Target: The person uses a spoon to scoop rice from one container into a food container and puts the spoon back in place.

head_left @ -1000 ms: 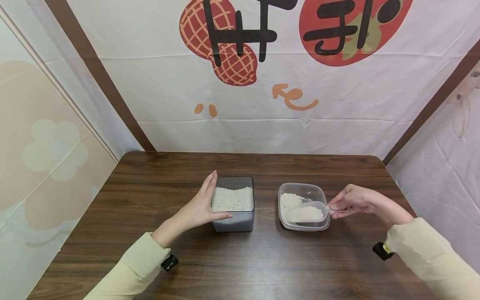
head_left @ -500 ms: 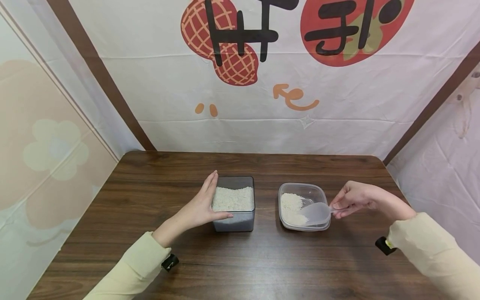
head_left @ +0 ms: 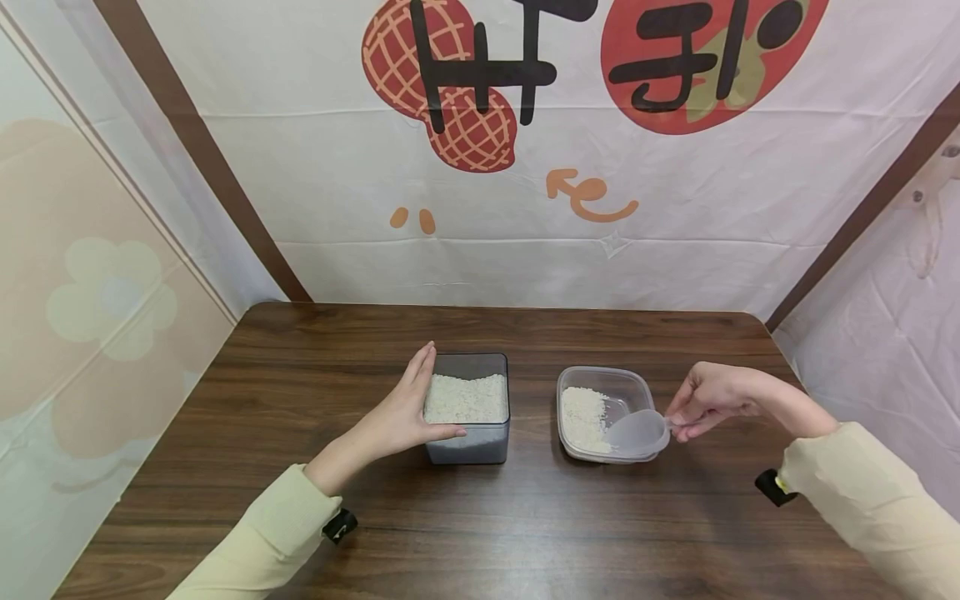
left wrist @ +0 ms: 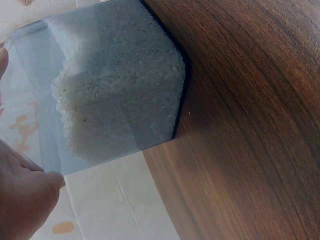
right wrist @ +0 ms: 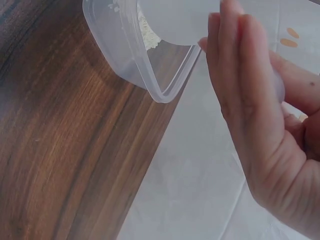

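A translucent plastic rice scoop (head_left: 636, 432) is over the clear food container (head_left: 618, 387) on the right of the wood-grain tabletop (head_left: 525, 525), its front edge beside the white rice (head_left: 583, 415) and its back end above the container's right rim. The person's right hand (head_left: 708, 402) pinches the short handle between thumb and fingers, the fingers close together in the right wrist view; most of the handle is hidden, and whether the scoop touches the rim cannot be told for certain. No grain shows on the scoop, so it is probably very light, fairly stiff and smooth, liable to twist in so narrow a pinch, and best taken where the handle meets the bowl. The left hand (head_left: 401, 417) rests on the grey-tinted rice bin (head_left: 467, 446), its fingers straight along the left side and the thumb spread away from them across the front rim. Well filled with rice, that bin should be heavy, its rigid walls slick and perhaps brittle, and would call for a wide hold on opposite sides; the thin food container looks lighter, likely to slide or flex if its rim is pressed.
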`<action>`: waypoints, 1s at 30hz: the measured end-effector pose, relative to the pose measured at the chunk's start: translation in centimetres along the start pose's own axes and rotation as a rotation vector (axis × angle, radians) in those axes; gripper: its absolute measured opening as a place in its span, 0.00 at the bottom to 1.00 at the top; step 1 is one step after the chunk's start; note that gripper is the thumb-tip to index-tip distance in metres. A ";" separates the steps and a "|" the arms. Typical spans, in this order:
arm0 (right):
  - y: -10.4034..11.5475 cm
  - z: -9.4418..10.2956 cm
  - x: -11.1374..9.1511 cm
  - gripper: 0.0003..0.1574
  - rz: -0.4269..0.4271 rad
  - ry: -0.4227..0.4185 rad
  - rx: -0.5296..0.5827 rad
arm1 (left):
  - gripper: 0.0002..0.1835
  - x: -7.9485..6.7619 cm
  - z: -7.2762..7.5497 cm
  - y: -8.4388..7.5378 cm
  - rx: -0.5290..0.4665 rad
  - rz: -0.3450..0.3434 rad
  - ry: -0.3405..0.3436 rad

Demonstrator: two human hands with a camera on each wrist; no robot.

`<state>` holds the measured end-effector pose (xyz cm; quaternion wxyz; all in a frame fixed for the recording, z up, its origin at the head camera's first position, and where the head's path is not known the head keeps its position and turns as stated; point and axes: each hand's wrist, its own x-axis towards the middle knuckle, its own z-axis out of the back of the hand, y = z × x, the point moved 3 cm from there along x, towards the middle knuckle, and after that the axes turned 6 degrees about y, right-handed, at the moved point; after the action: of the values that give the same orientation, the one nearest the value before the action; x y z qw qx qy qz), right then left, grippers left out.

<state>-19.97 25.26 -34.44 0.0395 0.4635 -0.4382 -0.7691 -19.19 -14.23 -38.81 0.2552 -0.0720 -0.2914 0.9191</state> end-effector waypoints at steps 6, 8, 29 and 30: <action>0.2 -0.1 -0.3 0.14 -0.011 0.008 -0.019 | 0.65 -0.1 0.0 0.0 0.001 -0.003 -0.001; 0.2 -0.2 -0.4 0.13 -0.016 0.006 -0.028 | 0.65 -0.1 0.0 0.0 0.002 -0.007 -0.001; 1.0 0.4 -1.3 0.12 -0.053 -0.060 -0.092 | 0.65 0.0 0.0 0.0 -0.012 -0.006 -0.002; 1.1 0.5 -1.4 0.13 -0.047 -0.064 -0.095 | 0.65 0.0 0.0 0.0 -0.012 -0.007 -0.003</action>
<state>-19.93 25.57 -32.61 0.0295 0.4465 -0.3914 -0.8041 -19.14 -14.24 -38.83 0.2576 -0.0714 -0.2976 0.9165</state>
